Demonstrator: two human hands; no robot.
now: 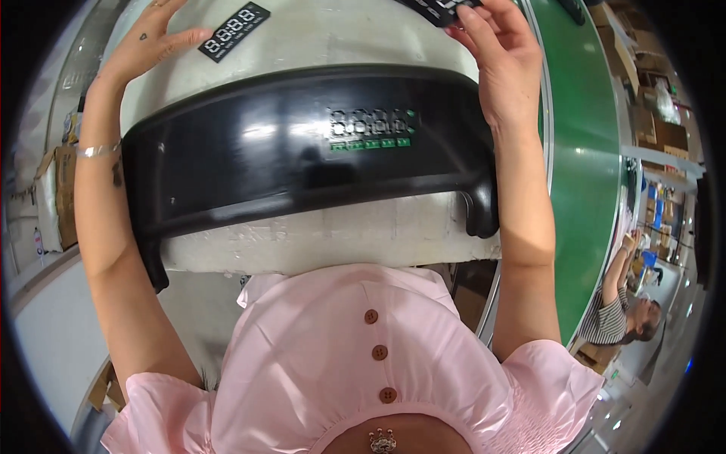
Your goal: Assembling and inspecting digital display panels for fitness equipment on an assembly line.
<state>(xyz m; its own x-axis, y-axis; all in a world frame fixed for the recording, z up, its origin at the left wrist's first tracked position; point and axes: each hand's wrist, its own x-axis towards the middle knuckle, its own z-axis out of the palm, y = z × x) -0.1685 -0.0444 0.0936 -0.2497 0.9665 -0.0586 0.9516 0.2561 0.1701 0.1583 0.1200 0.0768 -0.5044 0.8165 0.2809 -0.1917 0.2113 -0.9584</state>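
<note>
My left hand [155,41] is at the upper left, its thumb stretched out to the edge of a small black display label [234,32] with pale segment digits. That label appears to lie on the white foam-like surface [302,38]; the other fingertips run up to the picture's edge. At the upper right my right hand [503,57] pinches another black label strip [435,10], partly cut off by the frame. Between my forearms sits a long glossy black curved housing [242,155]. Its right half has segment-digit openings [370,122] with a row of green patches below.
A green work surface or belt [578,174] with a metal edge runs along the right. Farther right, a co-worker in a striped top [605,314] is among boxes and shelves. Cartons [60,193] and a small bottle [38,240] stand at the far left.
</note>
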